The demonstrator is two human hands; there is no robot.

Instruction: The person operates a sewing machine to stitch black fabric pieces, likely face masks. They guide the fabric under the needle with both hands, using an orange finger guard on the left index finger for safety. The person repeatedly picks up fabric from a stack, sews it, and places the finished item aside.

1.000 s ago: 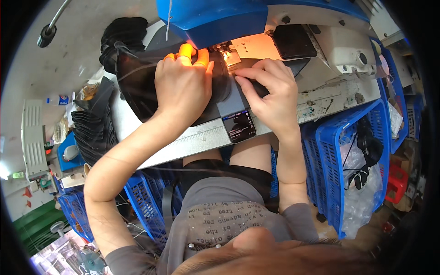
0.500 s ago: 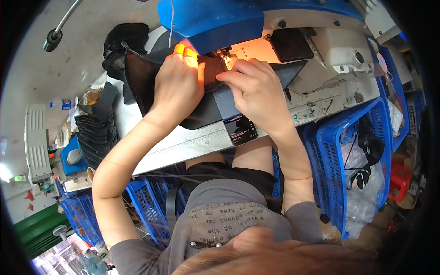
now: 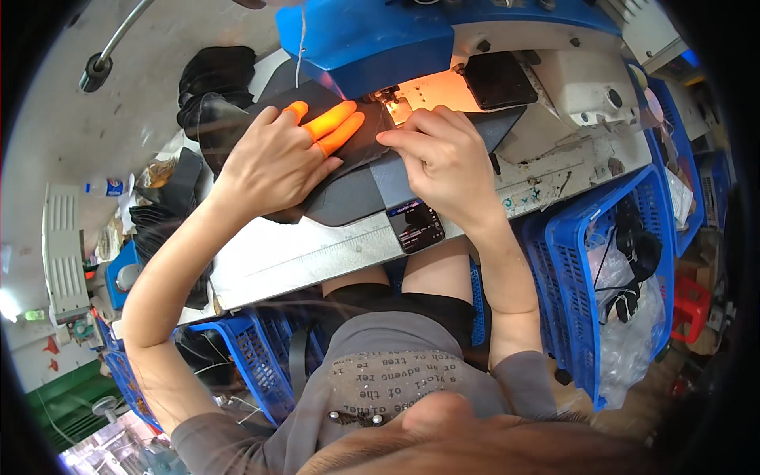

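A blue-headed sewing machine [image 3: 372, 51] stands in front of me, its lamp lighting the needle area [image 3: 389, 96]. Dark sheet material [image 3: 348, 178] lies on the bed just before the needle. My left hand [image 3: 277, 162], with orange covers on its fingers, rests flat on the material with fingers stretched and apart. Close to the needle's near side, my right hand [image 3: 447, 162] pinches thumb and forefinger together on what looks like a fine thread [image 3: 385, 123]. The thread's end is hidden in the fingers.
A lit phone [image 3: 416, 227] lies at the table's near edge. Black pieces are piled [image 3: 215, 75] behind my left hand, and others are stacked [image 3: 162, 226] at the left. Blue crates [image 3: 571, 273] stand at the right, one holding plastic bags. A black flat rectangular object [image 3: 499, 79] sits on the machine bed.
My left hand has moved left and slightly toward me, its fingers spreading out from a bent grip. The material under it has flattened. My right hand stays pinched near the needle.
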